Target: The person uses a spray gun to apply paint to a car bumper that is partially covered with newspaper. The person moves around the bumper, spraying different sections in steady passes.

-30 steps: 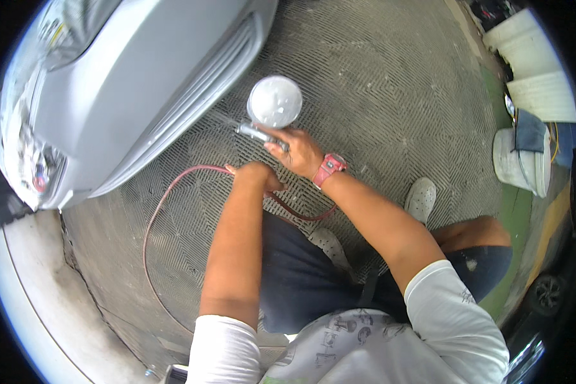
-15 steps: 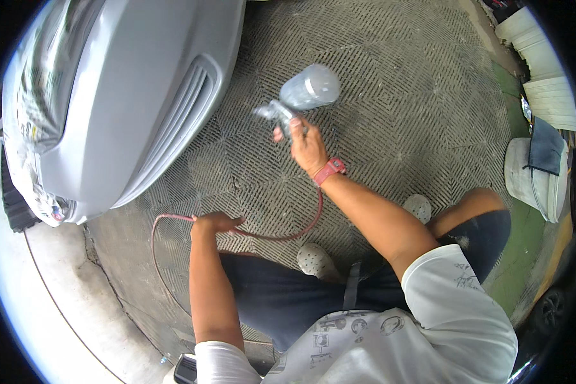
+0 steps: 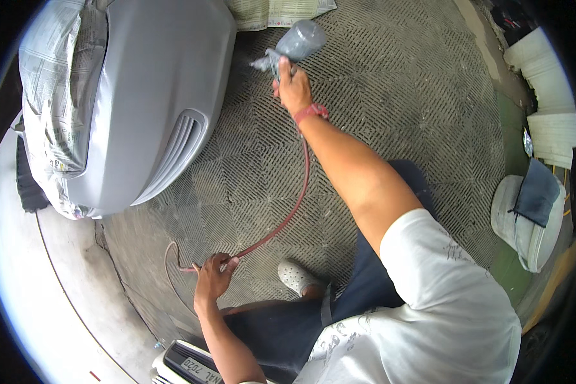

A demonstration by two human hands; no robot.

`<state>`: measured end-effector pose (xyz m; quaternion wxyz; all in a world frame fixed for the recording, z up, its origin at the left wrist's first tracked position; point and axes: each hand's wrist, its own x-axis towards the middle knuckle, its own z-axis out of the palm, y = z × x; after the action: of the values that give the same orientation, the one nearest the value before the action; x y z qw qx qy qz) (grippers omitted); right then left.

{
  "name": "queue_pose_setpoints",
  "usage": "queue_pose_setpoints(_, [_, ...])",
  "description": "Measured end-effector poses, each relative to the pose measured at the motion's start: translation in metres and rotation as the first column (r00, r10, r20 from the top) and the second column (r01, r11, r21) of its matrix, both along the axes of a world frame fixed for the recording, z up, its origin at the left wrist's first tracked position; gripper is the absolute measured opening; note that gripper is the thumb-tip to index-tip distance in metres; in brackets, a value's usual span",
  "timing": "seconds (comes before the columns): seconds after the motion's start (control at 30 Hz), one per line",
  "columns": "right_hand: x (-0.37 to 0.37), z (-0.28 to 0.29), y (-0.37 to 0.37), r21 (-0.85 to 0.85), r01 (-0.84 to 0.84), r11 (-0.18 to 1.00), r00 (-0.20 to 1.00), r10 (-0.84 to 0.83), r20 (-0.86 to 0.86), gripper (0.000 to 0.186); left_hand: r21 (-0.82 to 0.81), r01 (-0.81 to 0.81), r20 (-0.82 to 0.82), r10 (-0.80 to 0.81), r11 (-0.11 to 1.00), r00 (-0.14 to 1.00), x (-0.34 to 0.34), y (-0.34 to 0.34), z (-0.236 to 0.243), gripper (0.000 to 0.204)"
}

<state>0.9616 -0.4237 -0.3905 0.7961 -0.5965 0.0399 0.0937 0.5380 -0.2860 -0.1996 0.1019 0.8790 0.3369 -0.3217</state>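
My right hand (image 3: 294, 83) is wrapped round a spray gun (image 3: 270, 61) with a translucent grey cup (image 3: 302, 41); its nozzle faces left toward a grey car bumper (image 3: 144, 70) with a slatted vent, a short gap away. The bumper's far-left part is covered with newspaper masking (image 3: 61, 77). A red hose (image 3: 280, 224) runs from near my right wrist down to my left hand (image 3: 216, 272), whose fingers grip it low in the view, then loops leftward.
Newspaper sheets (image 3: 281, 11) lie beyond the bumper. A textured grated mat (image 3: 390, 102) covers the floor. A bucket (image 3: 512, 249) with a dark cloth (image 3: 537, 192) and white panels (image 3: 537, 70) stand at right. A concrete strip (image 3: 57, 275) runs at left; my foot (image 3: 294, 275) is on the mat.
My right hand with the spray gun has moved forward, farther up the view. My left hand has moved lower, still on the hose. The view has shifted, revealing newspaper sheets at the top.
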Motion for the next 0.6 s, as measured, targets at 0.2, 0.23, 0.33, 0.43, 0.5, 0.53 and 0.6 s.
queue_pose_setpoints(0.2, [0.075,0.015,-0.004,0.008,0.071,0.997,0.994,-0.070,-0.081,0.073,0.001,0.000,0.085,0.000,1.000,0.996,0.010,-0.069,0.051,0.056])
queue_pose_setpoints(0.23, [0.083,0.018,-0.004,0.006,0.087,0.996,0.995,-0.086,-0.058,0.073,0.012,0.028,0.072,-0.029,1.000,0.997,0.013,-0.081,0.063,0.057])
queue_pose_setpoints(0.33, [0.095,0.024,-0.002,0.011,0.149,0.989,0.989,-0.149,-0.024,0.072,0.026,0.093,0.068,-0.095,0.995,0.993,0.024,-0.107,0.089,0.061])
queue_pose_setpoints(0.43, [0.088,0.022,-0.009,0.018,0.130,0.991,0.991,-0.130,0.003,0.068,0.016,0.157,0.091,-0.158,0.987,0.983,0.035,-0.109,0.091,0.059])
queue_pose_setpoints(0.5, [0.071,0.014,-0.018,-0.033,0.041,0.999,0.991,-0.037,0.127,0.065,-0.024,0.170,0.106,-0.166,0.985,0.980,0.043,-0.102,0.085,0.057])
queue_pose_setpoints(0.53, [0.061,0.010,-0.023,-0.049,0.006,0.999,0.979,0.004,0.203,0.063,-0.055,0.163,0.113,-0.156,0.985,0.981,0.049,-0.097,0.080,0.058])
queue_pose_setpoints(0.6, [0.031,0.001,-0.029,-0.154,-0.037,0.987,0.966,0.075,0.246,0.060,-0.119,0.111,0.074,-0.103,0.987,0.992,0.066,-0.085,0.073,0.059])
